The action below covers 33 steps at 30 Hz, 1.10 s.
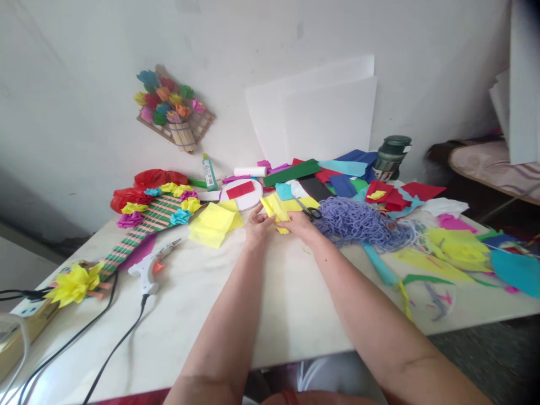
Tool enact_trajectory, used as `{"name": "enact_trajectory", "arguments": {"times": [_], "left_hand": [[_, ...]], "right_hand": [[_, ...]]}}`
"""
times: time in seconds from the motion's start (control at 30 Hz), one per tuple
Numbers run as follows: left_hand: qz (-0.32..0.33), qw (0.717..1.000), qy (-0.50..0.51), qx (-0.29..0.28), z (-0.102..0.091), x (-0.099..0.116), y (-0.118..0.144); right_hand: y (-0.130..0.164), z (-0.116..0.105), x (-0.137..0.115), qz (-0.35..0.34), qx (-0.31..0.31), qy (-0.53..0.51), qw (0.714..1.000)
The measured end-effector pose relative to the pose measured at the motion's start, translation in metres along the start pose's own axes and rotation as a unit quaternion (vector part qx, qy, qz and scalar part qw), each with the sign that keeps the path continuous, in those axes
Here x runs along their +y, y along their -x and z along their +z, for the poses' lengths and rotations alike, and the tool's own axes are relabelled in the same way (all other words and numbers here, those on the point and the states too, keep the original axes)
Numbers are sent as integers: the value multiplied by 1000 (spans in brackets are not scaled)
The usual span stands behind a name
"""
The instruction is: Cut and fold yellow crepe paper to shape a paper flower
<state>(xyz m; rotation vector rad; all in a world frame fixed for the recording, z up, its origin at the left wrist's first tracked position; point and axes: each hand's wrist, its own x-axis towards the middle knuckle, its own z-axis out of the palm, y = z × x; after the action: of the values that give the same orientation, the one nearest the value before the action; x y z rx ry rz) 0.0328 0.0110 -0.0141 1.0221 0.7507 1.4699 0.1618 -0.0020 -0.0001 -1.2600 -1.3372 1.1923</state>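
Observation:
My left hand (pixel 258 225) pinches the left edge of a folded piece of yellow crepe paper (pixel 275 211). At its lower right, my right hand (pixel 297 225) grips the same piece, so it is held between both hands just above the table. Just right of my right hand lies a pair of scissors (pixel 313 213) with dark handles. Loose yellow paper sheets (pixel 213 224) spread out to the left of my left hand. Behind the hands are a small light-blue paper piece (pixel 284 191) and a white disc (pixel 255 198) bearing a red paper strip (pixel 240 189).
A tangled heap of purple-blue yarn (pixel 363 224) sits at right, beside scattered coloured paper (pixel 459 247). At left are a white glue gun (pixel 145 273) with a cord and a green striped craft piece (pixel 143 230) edged with paper flowers. A glue bottle (pixel 208 172) and dark jar (pixel 392 157) stand behind.

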Motion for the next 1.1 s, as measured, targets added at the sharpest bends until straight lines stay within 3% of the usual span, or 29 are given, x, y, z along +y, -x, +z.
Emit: {"name": "enact_trajectory", "arguments": {"times": [0.17, 0.37, 0.53, 0.6, 0.73, 0.83, 1.1], "left_hand": [[-39, 998, 44, -37, 1, 2, 1], [-57, 997, 48, 17, 2, 3, 1], [-51, 996, 47, 58, 3, -1, -2], [-55, 996, 51, 37, 2, 0, -2], [-81, 993, 51, -66, 1, 7, 3], [-91, 991, 42, -89, 1, 10, 5], [-60, 997, 54, 12, -1, -1, -3]], "right_hand": [[0, 1, 0, 24, -30, -23, 999], [2, -1, 1, 35, -79, -15, 996], [3, 2, -1, 49, -61, -12, 997], [2, 2, -1, 48, -52, -14, 997], [1, 2, 0, 47, -34, -24, 998], [1, 2, 1, 45, -33, -33, 998], [0, 4, 3, 41, -36, -6, 998]]}}
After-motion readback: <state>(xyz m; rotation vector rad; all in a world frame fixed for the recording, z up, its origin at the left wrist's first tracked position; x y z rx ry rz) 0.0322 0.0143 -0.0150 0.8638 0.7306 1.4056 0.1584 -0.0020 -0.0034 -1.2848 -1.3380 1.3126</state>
